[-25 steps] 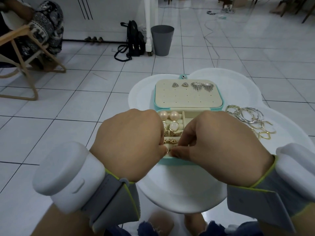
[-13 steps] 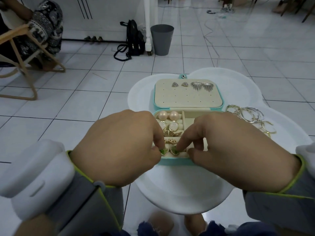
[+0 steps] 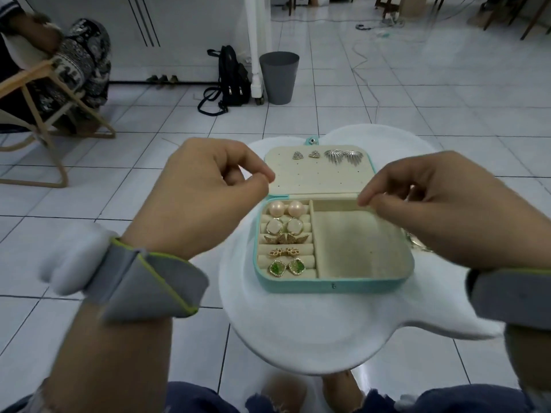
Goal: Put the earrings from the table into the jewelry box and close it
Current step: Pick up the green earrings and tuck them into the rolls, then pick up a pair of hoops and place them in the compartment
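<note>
Between the left grip (image 3: 205, 198) and right grip (image 3: 441, 216), the jewelry box (image 3: 334, 286) has a matt teal, leather-like shell and velvety cream lining. Its pearl earrings (image 3: 276, 208) are glossy (the green earrings (image 3: 276, 268) glint, gold-metal rimmed). Beneath, the bench (image 3: 313, 332) looks smooth, matt white.

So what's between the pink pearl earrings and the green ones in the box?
In the head view, three pairs sit between the pearl earrings and the green earrings: white oval earrings, gold wing-shaped earrings, then small gold earrings.

Single view: a head-worn wide-angle camera looks forward and steeply down, close over the white table (image 3: 298, 338), tiled floor (image 3: 417, 93) receding beyond.
</note>
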The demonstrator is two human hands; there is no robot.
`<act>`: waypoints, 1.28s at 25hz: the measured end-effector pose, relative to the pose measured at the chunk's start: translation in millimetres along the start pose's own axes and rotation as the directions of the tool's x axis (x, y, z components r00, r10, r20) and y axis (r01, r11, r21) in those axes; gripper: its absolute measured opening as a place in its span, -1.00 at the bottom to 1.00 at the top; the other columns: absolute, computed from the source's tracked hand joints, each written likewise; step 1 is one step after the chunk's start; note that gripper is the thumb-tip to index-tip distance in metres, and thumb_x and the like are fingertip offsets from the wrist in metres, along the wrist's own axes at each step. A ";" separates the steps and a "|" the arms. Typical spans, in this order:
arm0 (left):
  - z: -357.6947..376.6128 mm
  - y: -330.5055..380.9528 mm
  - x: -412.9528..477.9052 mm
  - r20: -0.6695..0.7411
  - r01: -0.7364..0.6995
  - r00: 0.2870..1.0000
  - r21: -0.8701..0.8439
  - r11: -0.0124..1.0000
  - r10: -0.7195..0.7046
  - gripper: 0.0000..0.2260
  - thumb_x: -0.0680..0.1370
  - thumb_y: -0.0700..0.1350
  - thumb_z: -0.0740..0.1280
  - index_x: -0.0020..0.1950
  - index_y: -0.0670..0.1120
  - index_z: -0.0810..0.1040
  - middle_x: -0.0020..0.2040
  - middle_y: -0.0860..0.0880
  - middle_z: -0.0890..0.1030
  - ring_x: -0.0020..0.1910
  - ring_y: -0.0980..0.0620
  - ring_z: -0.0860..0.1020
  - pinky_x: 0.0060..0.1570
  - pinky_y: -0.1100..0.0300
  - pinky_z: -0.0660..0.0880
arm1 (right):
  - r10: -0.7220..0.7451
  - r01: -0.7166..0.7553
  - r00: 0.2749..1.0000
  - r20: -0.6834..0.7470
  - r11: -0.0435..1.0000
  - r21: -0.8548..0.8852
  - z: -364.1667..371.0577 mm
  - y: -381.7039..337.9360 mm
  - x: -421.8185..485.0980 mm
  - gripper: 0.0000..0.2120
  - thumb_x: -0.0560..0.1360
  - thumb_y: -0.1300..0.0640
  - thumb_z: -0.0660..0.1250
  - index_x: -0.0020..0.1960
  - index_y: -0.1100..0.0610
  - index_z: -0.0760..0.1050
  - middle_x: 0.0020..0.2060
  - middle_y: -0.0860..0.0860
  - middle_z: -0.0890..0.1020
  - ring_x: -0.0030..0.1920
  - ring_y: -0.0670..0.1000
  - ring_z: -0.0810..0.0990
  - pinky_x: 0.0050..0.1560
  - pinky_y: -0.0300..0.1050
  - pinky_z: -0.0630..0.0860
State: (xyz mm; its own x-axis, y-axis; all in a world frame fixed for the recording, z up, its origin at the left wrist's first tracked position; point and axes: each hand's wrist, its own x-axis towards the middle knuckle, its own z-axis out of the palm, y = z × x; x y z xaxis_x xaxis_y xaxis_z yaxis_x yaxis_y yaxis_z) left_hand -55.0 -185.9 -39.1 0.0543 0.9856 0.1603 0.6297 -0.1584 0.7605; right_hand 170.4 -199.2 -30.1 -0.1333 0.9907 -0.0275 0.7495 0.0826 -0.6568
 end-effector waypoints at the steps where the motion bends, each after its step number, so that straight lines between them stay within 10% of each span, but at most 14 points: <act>1: 9.4 -0.1 4.7 -0.035 0.002 0.999 -0.029 1.000 -0.003 -0.86 0.45 -0.20 0.35 -0.24 0.01 0.63 -0.63 0.10 0.36 -0.64 0.18 0.32 -0.58 0.47 0.23 | 0.029 -0.028 0.998 -0.055 0.999 0.024 -7.3 11.1 1.6 -0.83 0.40 0.14 0.30 -0.28 -0.06 0.61 -0.54 -0.11 0.53 -0.58 -0.16 0.42 -0.55 -0.39 0.32; 11: 99.5 54.2 17.8 0.131 -0.256 0.963 0.151 0.955 0.237 -0.89 0.39 -0.04 0.37 -0.15 0.13 0.66 -0.13 0.10 0.58 0.06 0.00 0.46 0.14 0.08 0.40 | 0.260 -0.265 0.954 -0.150 0.964 -0.009 -43.4 93.3 -13.4 -0.92 0.32 0.08 0.46 -0.27 -0.08 0.58 -0.35 -0.10 0.63 -0.38 -0.09 0.53 -0.35 -0.19 0.42; 17: 145.1 80.0 12.1 0.233 -0.294 0.953 0.560 0.775 0.193 -0.81 0.47 0.07 0.31 0.04 0.08 0.59 0.07 0.06 0.50 0.20 -0.08 0.27 0.06 0.13 0.17 | 0.161 -0.165 0.986 -0.037 0.977 -0.133 -35.0 100.0 -21.3 -0.93 0.28 0.04 0.46 -0.29 -0.08 0.58 -0.33 -0.14 0.62 -0.37 -0.32 0.49 -0.30 -0.43 0.40; 24: 168.7 87.1 13.7 0.191 -0.194 0.977 0.637 0.746 0.091 -0.85 0.48 0.04 0.30 -0.07 0.02 0.60 -0.03 0.05 0.53 0.14 -0.08 0.32 -0.02 0.14 0.19 | 0.230 -0.247 0.946 -0.226 0.968 -0.046 -45.5 114.7 -18.0 -0.97 0.35 0.08 0.40 -0.26 -0.03 0.58 -0.36 -0.12 0.61 -0.40 -0.19 0.49 -0.40 -0.24 0.33; 32: 134.9 73.9 30.6 0.113 0.005 0.993 0.158 0.987 -0.023 -0.86 0.33 -0.02 0.51 -0.30 -0.03 0.60 -0.48 0.10 0.54 -0.44 0.24 0.48 -0.32 0.26 0.39 | 0.231 -0.242 0.959 -0.167 0.969 -0.046 -44.3 111.9 -13.1 -0.92 0.38 0.11 0.36 -0.23 -0.05 0.60 -0.30 -0.13 0.66 -0.39 -0.20 0.48 -0.39 -0.29 0.33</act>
State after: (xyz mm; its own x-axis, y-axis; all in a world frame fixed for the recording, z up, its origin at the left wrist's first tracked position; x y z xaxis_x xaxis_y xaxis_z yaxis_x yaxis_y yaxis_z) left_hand 97.8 -159.4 -62.8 0.1269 0.9894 0.0706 0.7448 -0.1420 0.6520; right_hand 284.8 -198.1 -69.9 0.1536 0.9867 -0.0522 0.7886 -0.1543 -0.5952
